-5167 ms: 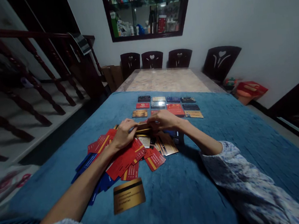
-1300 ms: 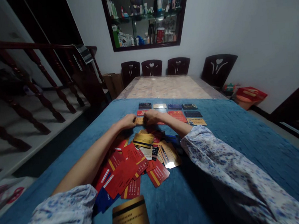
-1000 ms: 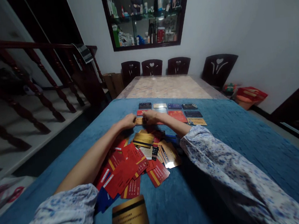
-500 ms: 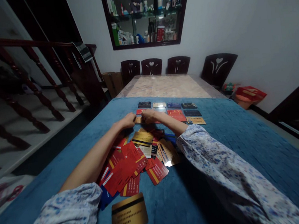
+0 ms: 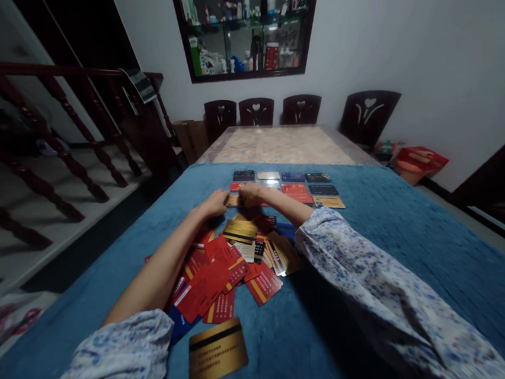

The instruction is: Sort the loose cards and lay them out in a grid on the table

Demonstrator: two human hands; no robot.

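Observation:
Beyond the pile, my left hand (image 5: 215, 204) is closed at the left end of a gold card (image 5: 233, 201). Opposite it, my right hand (image 5: 251, 195) has its curled fingers at the same card's right end; the fingertips are partly hidden. The card lies low at the cloth, in line with rows of laid-out cards. Just behind the hands shows a red card (image 5: 235, 187). Nearer to me, between my forearms, is a loose heap of red cards (image 5: 206, 286), with a gold card with a black stripe (image 5: 240, 231) on top.
A separate gold card (image 5: 217, 355) lies at the front of the blue cloth (image 5: 402, 258). Dark cards (image 5: 244, 176) and a larger red card (image 5: 297, 194) belong to the rows. Several chairs (image 5: 256, 113) stand behind the table; a railing (image 5: 65, 154) runs along the left.
Both hands stay at the gold card with hardly any motion. The view has shifted very slightly, moving the near cards a little upward in the picture.

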